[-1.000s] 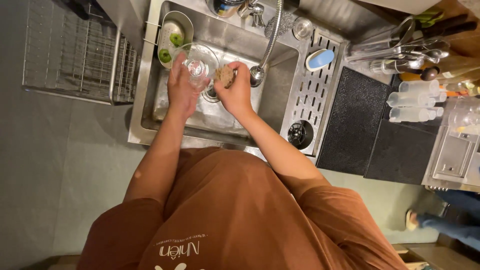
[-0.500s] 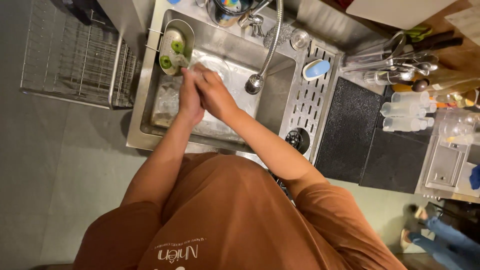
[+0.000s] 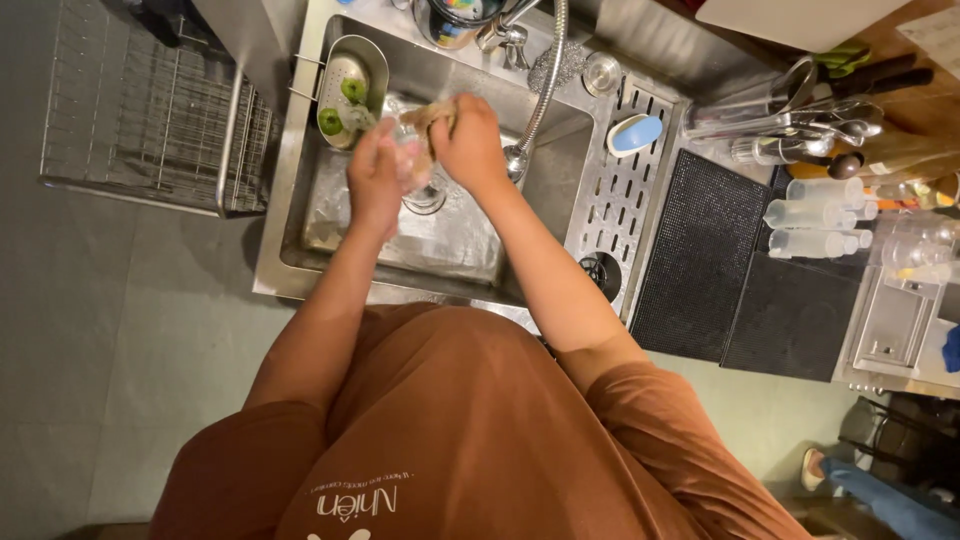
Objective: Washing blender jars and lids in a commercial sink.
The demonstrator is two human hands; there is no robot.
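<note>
Clear glass (image 3: 418,170) gripped, tan sponge (image 3: 432,116) against it.

Steel sink (image 3: 300,225) with hose faucet (image 3: 545,85). Strainer basket (image 3: 350,85) hangs on the sink's far left corner, holding green pieces (image 3: 331,121). Wire rack (image 3: 150,110) stands left of the sink. Blue-and-white scrubber (image 3: 637,133) lies on the slotted drainboard (image 3: 625,215). Black mats (image 3: 745,275) lie to its right, with utensils (image 3: 800,115) and clear bottles (image 3: 815,215) beyond them.
</note>
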